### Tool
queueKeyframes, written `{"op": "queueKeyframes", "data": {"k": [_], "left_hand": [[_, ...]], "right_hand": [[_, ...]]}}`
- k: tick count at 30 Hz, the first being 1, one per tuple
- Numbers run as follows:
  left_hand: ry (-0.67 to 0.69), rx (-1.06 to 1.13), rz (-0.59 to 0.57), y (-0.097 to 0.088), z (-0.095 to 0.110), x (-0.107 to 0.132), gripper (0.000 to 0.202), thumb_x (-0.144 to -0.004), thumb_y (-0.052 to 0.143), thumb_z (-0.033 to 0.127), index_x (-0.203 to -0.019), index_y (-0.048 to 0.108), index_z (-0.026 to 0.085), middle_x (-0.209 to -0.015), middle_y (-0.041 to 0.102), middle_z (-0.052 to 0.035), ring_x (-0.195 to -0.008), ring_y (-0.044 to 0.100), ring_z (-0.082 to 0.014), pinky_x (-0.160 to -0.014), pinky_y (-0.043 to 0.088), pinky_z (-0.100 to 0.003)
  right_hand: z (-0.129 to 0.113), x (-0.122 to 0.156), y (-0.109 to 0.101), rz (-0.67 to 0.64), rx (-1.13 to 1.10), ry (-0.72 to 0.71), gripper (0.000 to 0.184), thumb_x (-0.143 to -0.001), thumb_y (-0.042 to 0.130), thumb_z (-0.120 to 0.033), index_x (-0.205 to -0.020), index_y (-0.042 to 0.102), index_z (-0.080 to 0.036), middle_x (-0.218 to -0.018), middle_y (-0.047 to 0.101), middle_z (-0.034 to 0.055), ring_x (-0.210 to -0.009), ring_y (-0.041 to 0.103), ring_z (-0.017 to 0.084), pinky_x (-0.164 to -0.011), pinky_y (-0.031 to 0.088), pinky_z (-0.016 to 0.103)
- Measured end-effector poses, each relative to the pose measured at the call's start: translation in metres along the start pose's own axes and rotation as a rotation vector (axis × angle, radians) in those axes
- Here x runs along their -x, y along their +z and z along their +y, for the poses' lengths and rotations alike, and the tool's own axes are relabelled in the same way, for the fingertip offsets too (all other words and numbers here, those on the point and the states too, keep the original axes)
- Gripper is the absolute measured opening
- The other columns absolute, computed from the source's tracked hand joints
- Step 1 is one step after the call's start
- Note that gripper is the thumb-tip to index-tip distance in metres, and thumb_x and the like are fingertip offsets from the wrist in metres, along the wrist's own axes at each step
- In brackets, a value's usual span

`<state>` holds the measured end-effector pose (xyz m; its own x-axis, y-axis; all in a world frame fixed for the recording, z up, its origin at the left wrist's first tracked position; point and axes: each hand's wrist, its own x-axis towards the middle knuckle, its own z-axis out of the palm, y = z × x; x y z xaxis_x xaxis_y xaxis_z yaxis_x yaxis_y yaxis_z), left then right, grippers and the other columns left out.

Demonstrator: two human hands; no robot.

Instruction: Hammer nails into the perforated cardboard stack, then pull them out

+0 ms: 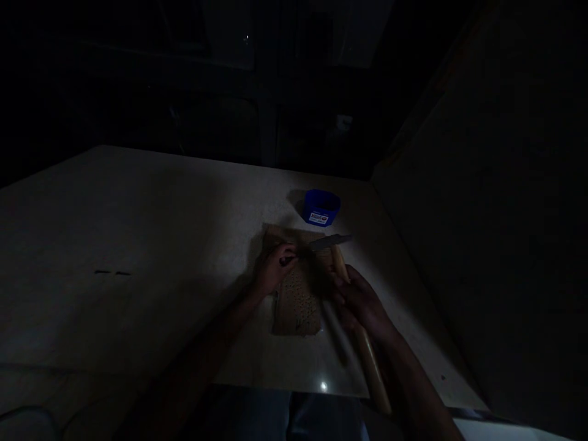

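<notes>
In my right hand [365, 303] is a hammer, its pale wooden handle [373, 367] running down past the table's front edge. The dark metal hammer head [328, 243] hovers over the cardboard, just right of my left hand. My left hand [274, 266] rests at the upper left of a brown cardboard piece [298, 306], fingers pinched together; whatever is between them is too small and dark to make out. Many small dark marks, nails or holes, dot the cardboard. Behind it stands a blue plastic container [321, 208] with a white label; its inside is dark.
The light-coloured table [174, 233] spreads wide to the left, with two thin dark strips [113, 272] on it. A dark wall or panel [496, 214] rises along the right side. Dark shelving or cabinets [266, 79] stand beyond the far edge. The light is very dim.
</notes>
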<state>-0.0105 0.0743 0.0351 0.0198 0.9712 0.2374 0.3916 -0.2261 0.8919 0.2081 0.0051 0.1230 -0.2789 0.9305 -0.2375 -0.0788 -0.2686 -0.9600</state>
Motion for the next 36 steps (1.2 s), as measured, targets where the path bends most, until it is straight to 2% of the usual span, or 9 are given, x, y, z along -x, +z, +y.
{"op": "queueKeyframes", "data": {"k": [1,3,5,8,14,24,30,33,36], "left_hand": [[-0.004,0.005,0.001,0.000,0.000,0.000,0.028,-0.082,0.070,0.018,-0.109,0.064,0.022,-0.096,0.078,-0.0025,-0.090,0.075,-0.0177,-0.078,0.058,-0.028],[-0.012,0.005,0.000,0.000,0.000,0.000,0.029,-0.081,0.070,0.015,-0.108,0.064,0.022,-0.097,0.078,-0.0032,-0.091,0.075,-0.0180,-0.078,0.059,-0.028],[-0.023,0.004,-0.002,0.000,0.001,0.000,0.028,-0.080,0.070,0.013,-0.107,0.065,0.022,-0.098,0.078,-0.0039,-0.091,0.075,-0.0181,-0.078,0.059,-0.028],[-0.031,0.018,0.000,0.001,0.001,0.001,0.027,-0.081,0.069,0.012,-0.106,0.066,0.022,-0.098,0.078,-0.0033,-0.091,0.075,-0.0174,-0.078,0.058,-0.027],[-0.015,-0.042,0.034,0.003,0.001,0.001,0.030,-0.080,0.070,0.012,-0.107,0.067,0.024,-0.097,0.077,-0.0012,-0.090,0.074,-0.0169,-0.080,0.058,-0.027],[0.015,-0.036,0.008,0.003,0.000,0.000,0.027,-0.081,0.068,0.013,-0.105,0.066,0.024,-0.098,0.077,-0.0016,-0.094,0.074,-0.0179,-0.082,0.058,-0.030],[-0.035,-0.042,0.014,0.004,-0.001,-0.002,0.029,-0.079,0.071,0.012,-0.105,0.066,0.024,-0.100,0.077,-0.0023,-0.093,0.074,-0.0184,-0.080,0.059,-0.029],[-0.060,-0.031,-0.010,0.003,0.002,-0.001,0.030,-0.080,0.071,0.011,-0.106,0.065,0.023,-0.099,0.077,-0.0016,-0.090,0.074,-0.0178,-0.078,0.059,-0.028],[-0.059,-0.025,-0.046,-0.001,0.008,-0.001,0.029,-0.079,0.070,0.008,-0.103,0.065,0.023,-0.094,0.077,0.0004,-0.084,0.074,-0.0158,-0.076,0.058,-0.026]], "right_hand": [[-0.008,0.003,0.002,0.008,0.150,-0.038,0.041,-0.090,0.064,-0.052,-0.117,0.061,-0.022,-0.066,0.054,-0.0054,-0.040,0.042,0.008,-0.036,0.035,0.019],[-0.021,0.003,0.005,-0.014,0.421,-0.139,0.039,-0.094,0.059,-0.051,-0.118,0.065,-0.021,-0.081,0.066,0.0020,-0.064,0.063,0.016,-0.053,0.050,0.024],[-0.029,0.001,0.008,-0.053,0.607,-0.211,0.040,-0.097,0.054,-0.050,-0.122,0.066,-0.020,-0.097,0.072,0.0063,-0.087,0.069,0.023,-0.072,0.054,0.030],[-0.032,-0.002,0.011,-0.065,0.734,-0.229,0.045,-0.100,0.046,-0.050,-0.130,0.063,-0.020,-0.102,0.075,0.0075,-0.089,0.071,0.025,-0.075,0.054,0.032],[-0.032,0.005,0.017,0.024,0.766,-0.286,0.046,-0.101,0.045,-0.048,-0.133,0.061,-0.018,-0.095,0.076,0.0065,-0.083,0.071,0.022,-0.068,0.053,0.027],[-0.025,0.004,0.018,0.017,0.713,-0.236,0.043,-0.099,0.048,-0.049,-0.126,0.066,-0.020,-0.086,0.075,0.0052,-0.076,0.068,0.023,-0.060,0.050,0.028],[-0.026,0.010,0.023,0.094,0.744,-0.311,0.045,-0.100,0.047,-0.048,-0.132,0.062,-0.020,-0.069,0.069,0.0017,-0.056,0.061,0.019,-0.052,0.046,0.027],[-0.017,0.002,0.027,0.094,0.759,-0.299,0.047,-0.099,0.047,-0.045,-0.135,0.060,-0.018,-0.085,0.075,0.0068,-0.067,0.068,0.023,-0.060,0.050,0.029],[-0.005,-0.010,0.028,0.023,0.774,-0.192,0.044,-0.098,0.048,-0.042,-0.130,0.064,-0.017,-0.100,0.077,0.0118,-0.082,0.072,0.027,-0.067,0.052,0.033]]}}
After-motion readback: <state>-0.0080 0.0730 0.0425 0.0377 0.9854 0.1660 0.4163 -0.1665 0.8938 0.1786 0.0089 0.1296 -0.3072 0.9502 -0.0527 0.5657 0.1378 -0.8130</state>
